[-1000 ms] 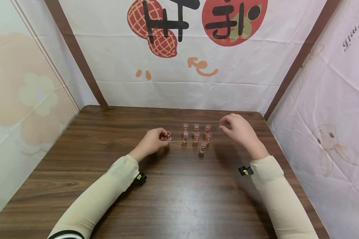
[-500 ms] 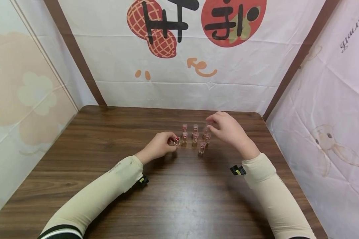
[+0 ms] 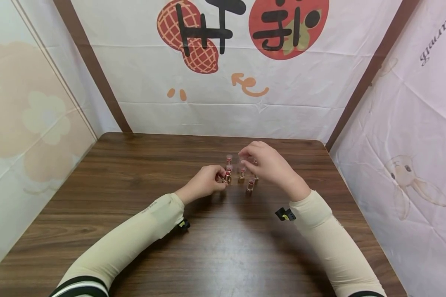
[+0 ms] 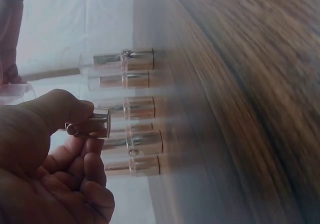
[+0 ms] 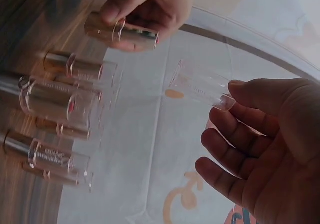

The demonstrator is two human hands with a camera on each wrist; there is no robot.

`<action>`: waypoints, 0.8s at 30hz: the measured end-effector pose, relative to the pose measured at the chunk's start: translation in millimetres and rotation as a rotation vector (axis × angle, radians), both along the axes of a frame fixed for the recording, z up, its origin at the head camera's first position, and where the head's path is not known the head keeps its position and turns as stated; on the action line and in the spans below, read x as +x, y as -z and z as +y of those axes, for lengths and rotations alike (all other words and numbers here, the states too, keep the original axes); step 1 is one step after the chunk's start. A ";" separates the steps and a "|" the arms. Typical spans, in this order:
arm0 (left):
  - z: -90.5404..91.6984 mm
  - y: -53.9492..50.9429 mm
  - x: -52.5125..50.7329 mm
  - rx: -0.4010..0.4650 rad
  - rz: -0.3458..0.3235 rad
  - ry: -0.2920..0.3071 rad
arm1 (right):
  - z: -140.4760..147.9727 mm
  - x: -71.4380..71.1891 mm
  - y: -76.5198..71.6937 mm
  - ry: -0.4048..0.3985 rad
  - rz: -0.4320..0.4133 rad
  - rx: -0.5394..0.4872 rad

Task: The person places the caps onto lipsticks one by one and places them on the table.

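An uncapped lipstick [image 3: 227,176] with a gold tube is pinched between the thumb and fingers of my left hand [image 3: 204,181], raised off the table beside the standing ones. My right hand [image 3: 269,165] pinches a clear lipstick cap [image 5: 200,86] between thumb and index finger, its other fingers loosely bent. In the right wrist view, the cap's open end faces the held lipstick, with a gap between them. Several lipsticks with clear caps stand upright on the table, among them a front one [image 3: 250,185] and a back one [image 3: 228,159]. My right hand partly hides this group in the head view.
The dark wooden table [image 3: 223,247] reaches back to a white printed cloth [image 3: 208,115]. Cloth walls also rise at the left [image 3: 41,123] and right [image 3: 401,144]. The standing lipsticks are close together, right beside both hands.
My left hand has moved right with the lipstick, up to the standing group. My right hand has moved left with the cap, over the group, so the hands are closer together.
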State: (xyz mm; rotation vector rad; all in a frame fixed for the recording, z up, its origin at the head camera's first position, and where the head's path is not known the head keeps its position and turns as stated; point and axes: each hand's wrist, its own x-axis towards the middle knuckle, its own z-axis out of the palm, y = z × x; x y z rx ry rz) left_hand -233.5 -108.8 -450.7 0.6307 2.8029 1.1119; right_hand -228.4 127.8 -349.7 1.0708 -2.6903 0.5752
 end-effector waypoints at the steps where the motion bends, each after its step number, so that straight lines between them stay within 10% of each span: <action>1: 1.4 -0.6 0.6 -0.004 0.000 0.004 | -1.8 0.5 0.6 -0.011 -0.001 0.002; 24: 14.4 -3.7 2.8 -0.038 0.038 0.036 | -17.1 3.7 15.8 -0.064 -0.008 0.036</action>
